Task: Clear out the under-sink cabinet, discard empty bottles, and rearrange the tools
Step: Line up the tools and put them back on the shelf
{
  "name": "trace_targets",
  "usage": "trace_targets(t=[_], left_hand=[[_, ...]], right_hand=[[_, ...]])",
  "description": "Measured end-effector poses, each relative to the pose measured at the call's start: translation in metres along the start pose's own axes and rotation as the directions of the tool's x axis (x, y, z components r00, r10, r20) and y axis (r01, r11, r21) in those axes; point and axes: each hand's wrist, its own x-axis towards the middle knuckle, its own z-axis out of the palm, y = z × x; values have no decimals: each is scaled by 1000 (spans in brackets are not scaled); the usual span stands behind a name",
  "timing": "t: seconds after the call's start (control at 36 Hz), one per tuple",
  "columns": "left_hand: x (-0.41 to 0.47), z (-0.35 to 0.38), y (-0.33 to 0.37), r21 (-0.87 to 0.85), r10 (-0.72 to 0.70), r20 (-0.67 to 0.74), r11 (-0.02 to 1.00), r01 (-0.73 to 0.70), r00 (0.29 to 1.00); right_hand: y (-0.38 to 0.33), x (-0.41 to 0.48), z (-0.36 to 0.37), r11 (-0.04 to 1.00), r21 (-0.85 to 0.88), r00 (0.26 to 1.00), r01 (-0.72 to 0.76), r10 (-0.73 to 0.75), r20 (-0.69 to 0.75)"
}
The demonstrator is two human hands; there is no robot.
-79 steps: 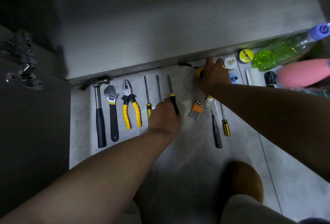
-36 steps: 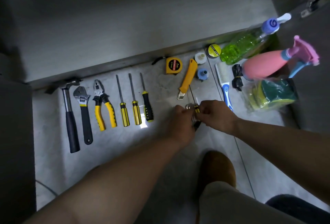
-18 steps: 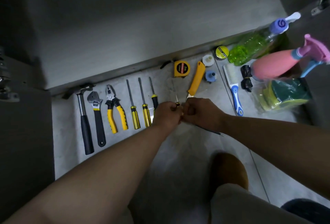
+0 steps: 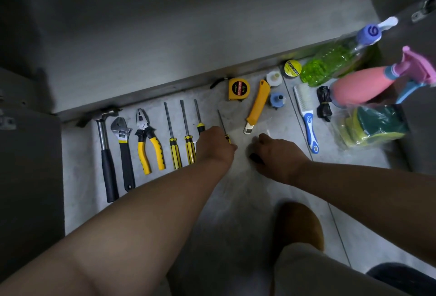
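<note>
Tools lie in a row on the floor in front of the cabinet: a hammer (image 4: 105, 154), an adjustable wrench (image 4: 123, 151), yellow pliers (image 4: 149, 147) and three screwdrivers (image 4: 174, 147). My left hand (image 4: 215, 144) holds a thin yellow-handled screwdriver (image 4: 223, 124) at the row's right end, its shaft pointing away from me. My right hand (image 4: 276, 154) grips a slim black tool (image 4: 256, 159), mostly hidden under the fingers. A yellow tape measure (image 4: 238, 89) and an orange utility knife (image 4: 258, 104) lie beyond my hands.
At the right are a green spray bottle (image 4: 330, 62), a pink spray bottle (image 4: 361, 87), a brush (image 4: 306, 114), bagged sponges (image 4: 375, 126), a roll of tape (image 4: 292, 68) and two small caps (image 4: 276, 100). The cabinet floor (image 4: 188, 36) is bare. My slipper (image 4: 298, 227) is near.
My hands, joined over the small tools half a second ago, have separated. The left one has carried the thin screwdriver to the row's end; the right one has drawn back with the black tool.
</note>
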Motion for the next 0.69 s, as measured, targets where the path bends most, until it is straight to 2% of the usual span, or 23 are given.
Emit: trace_targets(t=[0.06,0.11,0.19,0.31,0.47,0.56,0.61,0.69], left_hand=[[0,0,-1,8,5,-7,1000,-5,1000],[0,0,-3,16,7,-10,1000,-6,1000],[-1,-1,-5,45,30,-18,999,-29,999],[-2,-3,-9,51,59,-31,997,-57,998],[-2,-5,-12,70,82,-54,994,-78,995],[-3,-9,-11,-49,60,-101,997,-65,993],[-5,-12,-6,-308,-5,-65,951,-16,998],[-10,-15,7,-680,-138,77,717,153,987]], right_hand=[[-2,2,-4,1000,28,999,6,-5,-50],[-5,3,-8,997,78,986,24,-11,-164],[-8,8,-17,958,285,955,19,67,-290],[-7,21,-35,782,616,937,-97,281,-209],[2,31,-52,591,792,898,-156,418,-136],[6,27,-56,378,922,884,-88,456,-103],[7,22,-56,152,988,883,-41,468,-35],[3,20,-55,-149,989,877,-24,471,92]])
